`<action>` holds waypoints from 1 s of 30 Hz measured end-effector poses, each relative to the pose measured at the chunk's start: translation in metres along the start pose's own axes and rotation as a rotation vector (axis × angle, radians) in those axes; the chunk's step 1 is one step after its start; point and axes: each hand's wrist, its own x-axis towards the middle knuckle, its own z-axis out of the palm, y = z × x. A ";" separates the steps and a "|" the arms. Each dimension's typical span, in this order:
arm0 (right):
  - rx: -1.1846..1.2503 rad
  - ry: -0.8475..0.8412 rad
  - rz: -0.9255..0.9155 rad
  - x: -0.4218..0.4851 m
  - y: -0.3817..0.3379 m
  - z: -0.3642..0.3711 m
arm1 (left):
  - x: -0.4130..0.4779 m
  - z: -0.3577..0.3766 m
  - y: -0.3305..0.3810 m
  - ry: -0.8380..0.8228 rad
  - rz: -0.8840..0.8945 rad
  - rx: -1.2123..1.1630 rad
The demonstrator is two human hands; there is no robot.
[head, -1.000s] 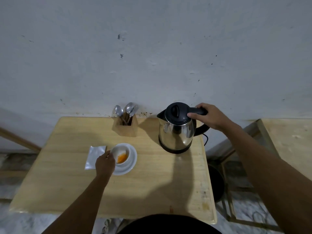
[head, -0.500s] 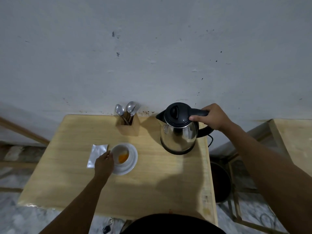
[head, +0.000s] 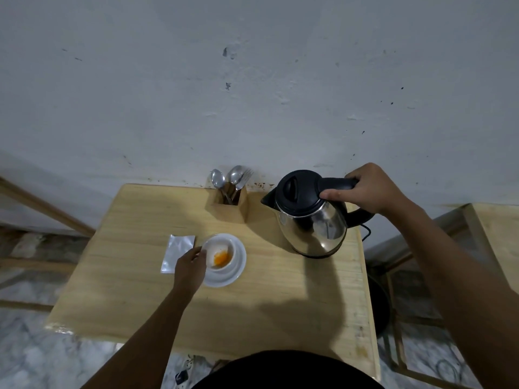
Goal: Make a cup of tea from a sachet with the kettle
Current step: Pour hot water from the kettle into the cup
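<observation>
You have one wide-angle view, worn on your head. It looks forward and steeply down at the wooden counter (head: 280,299), with the wall (head: 252,94) close behind it.

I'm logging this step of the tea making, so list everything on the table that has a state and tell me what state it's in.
kettle: lid shut, tilted, spout toward the cup, handle gripped by right hand.
cup: upright on saucer, orange powder inside, no water visible, steadied by left hand.
sachet: lying flat beside the saucer.
cutlery holder: upright, holding spoons and a fork.
</observation>
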 end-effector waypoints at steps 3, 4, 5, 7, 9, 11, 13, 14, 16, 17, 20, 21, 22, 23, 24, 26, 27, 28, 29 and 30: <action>-0.036 -0.038 0.000 -0.003 -0.028 0.010 | 0.000 -0.002 0.000 0.019 0.044 0.022; -0.057 -0.049 0.009 -0.005 -0.036 0.014 | -0.001 -0.002 0.001 0.012 0.034 0.022; -0.078 -0.054 0.016 -0.008 -0.044 0.019 | -0.002 -0.002 0.001 0.003 0.017 0.009; -0.115 -0.065 0.026 -0.011 -0.058 0.029 | -0.002 -0.004 -0.002 0.002 0.035 -0.007; -0.145 -0.067 0.044 -0.013 -0.067 0.038 | -0.001 -0.006 -0.004 -0.002 0.063 -0.005; -0.179 -0.081 0.057 -0.014 -0.076 0.046 | 0.000 -0.009 -0.004 -0.039 0.041 -0.062; -0.210 -0.100 0.068 -0.013 -0.087 0.053 | 0.002 -0.014 -0.006 -0.084 0.037 -0.114; -0.222 -0.112 0.075 -0.013 -0.092 0.057 | 0.003 -0.016 -0.007 -0.104 0.041 -0.122; -0.259 -0.134 0.094 -0.013 -0.102 0.063 | 0.006 -0.019 -0.010 -0.142 0.058 -0.117; -0.280 -0.141 0.105 -0.015 -0.108 0.067 | 0.008 -0.021 -0.011 -0.160 0.071 -0.109; -0.350 -0.154 0.126 -0.019 -0.122 0.078 | 0.014 -0.024 -0.011 -0.198 0.102 -0.076; -0.376 -0.155 0.131 -0.020 -0.125 0.081 | 0.016 -0.025 -0.012 -0.207 0.110 -0.064; -0.399 -0.153 0.135 -0.021 -0.129 0.084 | 0.017 -0.026 -0.012 -0.219 0.117 -0.054; -0.420 -0.151 0.143 -0.021 -0.133 0.087 | 0.020 -0.027 -0.013 -0.233 0.123 -0.048; -0.438 -0.151 0.153 -0.021 -0.136 0.088 | 0.021 -0.028 -0.014 -0.246 0.129 -0.045; -0.463 -0.154 0.178 -0.022 -0.140 0.091 | 0.023 -0.030 -0.014 -0.272 0.134 -0.037; -0.472 -0.154 0.188 -0.023 -0.142 0.092 | 0.024 -0.030 -0.015 -0.284 0.137 -0.031; -0.484 -0.152 0.195 -0.024 -0.144 0.093 | 0.025 -0.031 -0.015 -0.291 0.140 -0.023; -0.497 -0.149 0.203 -0.026 -0.146 0.095 | 0.027 -0.032 -0.015 -0.300 0.145 -0.012; -0.510 -0.145 0.210 -0.028 -0.149 0.096 | 0.028 -0.033 -0.014 -0.312 0.153 -0.001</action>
